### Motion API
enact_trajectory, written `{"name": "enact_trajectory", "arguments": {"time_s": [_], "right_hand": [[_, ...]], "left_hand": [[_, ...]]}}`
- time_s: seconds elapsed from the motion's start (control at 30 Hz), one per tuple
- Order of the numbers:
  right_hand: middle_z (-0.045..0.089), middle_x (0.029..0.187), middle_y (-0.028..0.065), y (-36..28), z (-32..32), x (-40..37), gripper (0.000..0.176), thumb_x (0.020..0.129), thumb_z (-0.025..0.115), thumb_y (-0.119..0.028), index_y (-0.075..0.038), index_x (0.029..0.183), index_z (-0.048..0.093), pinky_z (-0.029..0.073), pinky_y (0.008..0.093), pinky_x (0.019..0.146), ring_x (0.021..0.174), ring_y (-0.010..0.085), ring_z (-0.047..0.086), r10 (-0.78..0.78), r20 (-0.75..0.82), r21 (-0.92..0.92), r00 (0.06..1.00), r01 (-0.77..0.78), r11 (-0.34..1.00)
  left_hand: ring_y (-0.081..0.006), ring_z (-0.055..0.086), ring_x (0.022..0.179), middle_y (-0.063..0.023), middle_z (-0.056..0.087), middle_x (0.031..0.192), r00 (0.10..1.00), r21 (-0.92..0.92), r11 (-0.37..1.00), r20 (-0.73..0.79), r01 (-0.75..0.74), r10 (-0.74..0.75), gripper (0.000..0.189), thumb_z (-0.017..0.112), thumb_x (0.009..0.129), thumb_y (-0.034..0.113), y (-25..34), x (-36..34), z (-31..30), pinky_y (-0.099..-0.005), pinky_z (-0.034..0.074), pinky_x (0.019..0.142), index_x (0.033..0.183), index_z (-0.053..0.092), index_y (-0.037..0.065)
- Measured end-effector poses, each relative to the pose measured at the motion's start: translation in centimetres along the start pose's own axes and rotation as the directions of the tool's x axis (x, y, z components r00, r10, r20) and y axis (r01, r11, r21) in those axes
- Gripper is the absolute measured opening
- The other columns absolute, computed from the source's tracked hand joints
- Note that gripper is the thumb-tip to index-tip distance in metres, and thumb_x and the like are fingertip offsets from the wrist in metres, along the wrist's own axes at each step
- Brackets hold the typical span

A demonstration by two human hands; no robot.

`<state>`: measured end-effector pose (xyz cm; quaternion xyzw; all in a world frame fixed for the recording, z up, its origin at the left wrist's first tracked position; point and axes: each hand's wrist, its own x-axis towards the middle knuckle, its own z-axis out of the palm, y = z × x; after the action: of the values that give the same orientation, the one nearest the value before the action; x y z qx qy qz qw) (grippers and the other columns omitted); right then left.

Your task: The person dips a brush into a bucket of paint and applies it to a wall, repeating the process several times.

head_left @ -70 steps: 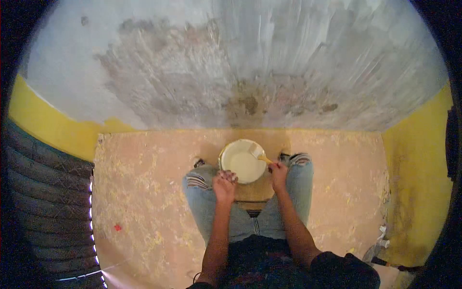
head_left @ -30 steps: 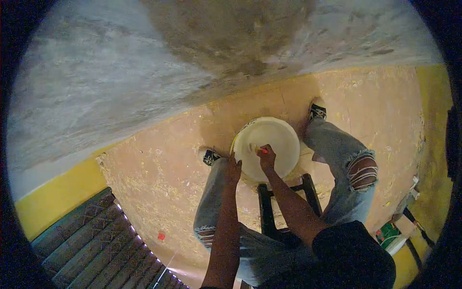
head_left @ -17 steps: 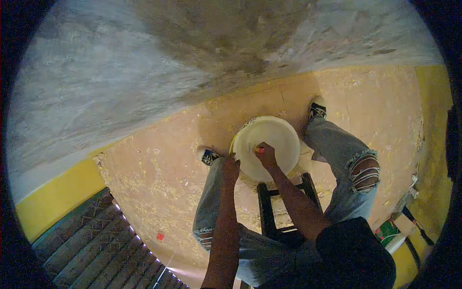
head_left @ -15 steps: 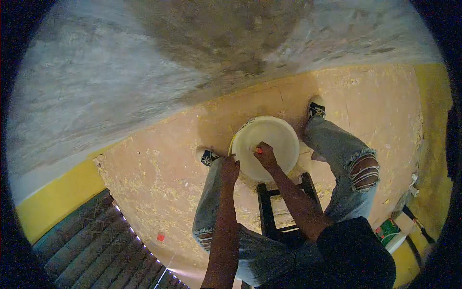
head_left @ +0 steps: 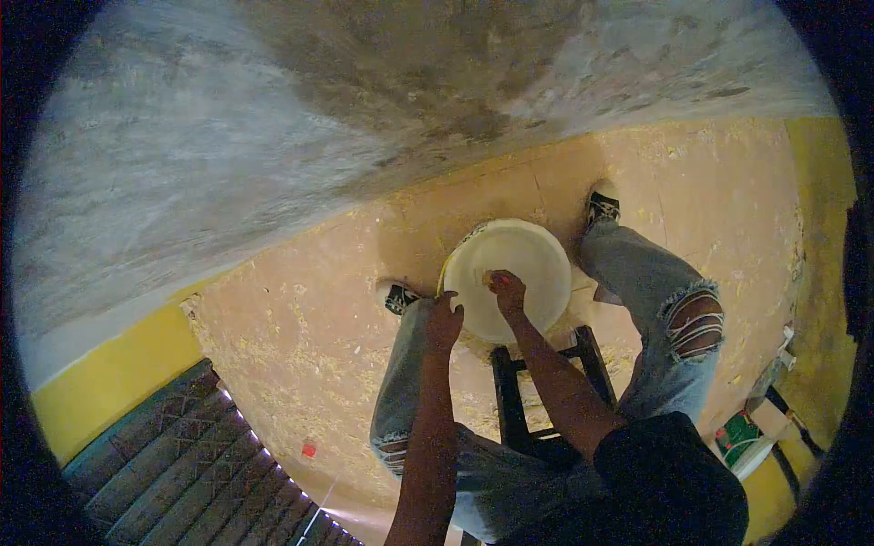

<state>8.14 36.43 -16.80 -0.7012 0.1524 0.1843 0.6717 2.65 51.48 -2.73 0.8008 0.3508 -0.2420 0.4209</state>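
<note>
A round white bucket with pale, creamy contents stands on the floor between my feet. My left hand grips its near left rim, fingers curled over the edge. Inside the bucket's opening, my right hand is closed around a small tool with an orange-red handle. Most of that tool is hidden by my fingers, so its exact kind does not show.
A dark wooden stool is beneath me, behind the bucket. My shoes flank the bucket. Ahead rises a grey wall with a damp-looking patch. A red scrap lies left, a green-and-white container right, and a ribbed shutter lower left.
My right hand has turned and shifted slightly right within the bucket, showing less of the orange-red handle. My left hand stays on the rim. The whole view has shifted slightly.
</note>
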Motion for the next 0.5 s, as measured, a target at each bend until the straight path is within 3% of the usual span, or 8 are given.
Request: {"name": "enact_trajectory", "arguments": {"time_s": [0.03,0.1,0.13,0.23,0.3,0.37,0.43,0.5], "right_hand": [[0.063,0.072,0.0054,0.8,-0.2,0.2,0.019,0.082,0.066,-0.021,-0.001,0.084,0.065,0.048,0.0279,0.058,0.061,0.0131,0.057,-0.023,-0.034,0.0,0.999,0.023,1.0],[0.064,0.078,0.0056,2.0,-0.9,0.3,0.014,0.083,0.066,-0.014,-0.001,0.087,0.065,0.052,0.0296,0.063,0.067,0.0147,0.06,0.005,0.042,0.024,0.999,-0.006,1.0],[0.064,0.085,0.0058,2.2,-1.3,0.4,0.009,0.083,0.065,-0.008,-0.001,0.09,0.065,0.056,0.0312,0.069,0.073,0.0163,0.063,0.033,0.119,0.044,0.992,-0.038,0.998],[0.065,0.084,0.007,1.1,-2.4,0.3,0.014,0.081,0.068,-0.009,-0.001,0.092,0.065,0.056,0.0307,0.066,0.073,0.0167,0.063,0.059,0.082,0.194,0.995,-0.074,0.978],[0.065,0.084,0.0073,0.2,-2.7,-0.1,0.013,0.081,0.069,-0.01,-0.002,0.09,0.065,0.056,0.0306,0.063,0.07,0.0164,0.063,0.084,0.053,0.266,0.995,-0.095,0.959],[0.065,0.083,0.0075,-0.5,-2.9,-0.1,0.013,0.081,0.07,-0.011,-0.002,0.089,0.065,0.056,0.0305,0.06,0.067,0.0162,0.063,0.109,0.023,0.339,0.994,-0.11,0.934],[0.064,0.077,0.0063,-0.8,-2.9,0.0,0.012,0.081,0.07,-0.014,-0.004,0.084,0.064,0.056,0.031,0.055,0.06,0.0155,0.061,0.308,0.036,0.41,0.951,-0.295,0.863],[0.063,0.074,0.0054,-0.7,-3.1,0.0,0.013,0.08,0.071,-0.015,-0.005,0.081,0.063,0.055,0.0305,0.054,0.058,0.015,0.06,0.337,0.042,0.389,0.94,-0.326,0.861]], "left_hand": [[-0.0397,0.059,0.097,-0.0222,0.062,0.101,1.0,0.001,1.0,0.0,0.0,0.0,0.036,0.063,0.079,0.017,-1.3,0.4,0.5,-0.0478,0.047,0.085,0.113,0.055,0.01],[-0.0403,0.06,0.095,-0.0219,0.062,0.1,0.887,0.352,0.861,-0.145,-0.368,0.438,0.035,0.062,0.079,0.018,-3.5,1.1,1.6,-0.0485,0.048,0.082,0.113,0.055,0.011],[-0.0403,0.06,0.095,-0.0219,0.062,0.1,0.888,0.351,0.861,-0.145,-0.367,0.437,0.035,0.062,0.079,0.018,-2.2,0.5,1.1,-0.0485,0.048,0.082,0.113,0.055,0.011],[-0.0405,0.061,0.093,-0.022,0.062,0.102,0.95,0.25,0.941,-0.156,-0.227,0.271,0.036,0.061,0.08,0.019,0.3,-0.5,0.1,-0.0486,0.049,0.081,0.114,0.055,0.012],[-0.0405,0.06,0.095,-0.0219,0.063,0.103,0.99,0.064,0.99,-0.058,-0.124,0.128,0.037,0.061,0.08,0.018,0.9,-0.6,-0.4,-0.0479,0.048,0.083,0.115,0.055,0.011],[-0.0407,0.06,0.095,-0.0222,0.063,0.102,0.993,0.067,0.992,-0.046,-0.11,0.113,0.037,0.061,0.079,0.017,1.3,-0.6,-0.6,-0.0477,0.048,0.083,0.115,0.054,0.011],[-0.0409,0.06,0.095,-0.0224,0.063,0.102,0.995,0.073,0.993,-0.032,-0.093,0.096,0.038,0.061,0.079,0.017,0.2,-0.2,-0.1,-0.0476,0.048,0.083,0.116,0.054,0.01],[-0.041,0.06,0.096,-0.0239,0.062,0.103,0.992,0.023,0.994,-0.059,-0.107,0.109,0.044,0.062,0.075,0.013,-0.7,0.2,0.4,-0.0477,0.048,0.082,0.118,0.052,0.01]]}}
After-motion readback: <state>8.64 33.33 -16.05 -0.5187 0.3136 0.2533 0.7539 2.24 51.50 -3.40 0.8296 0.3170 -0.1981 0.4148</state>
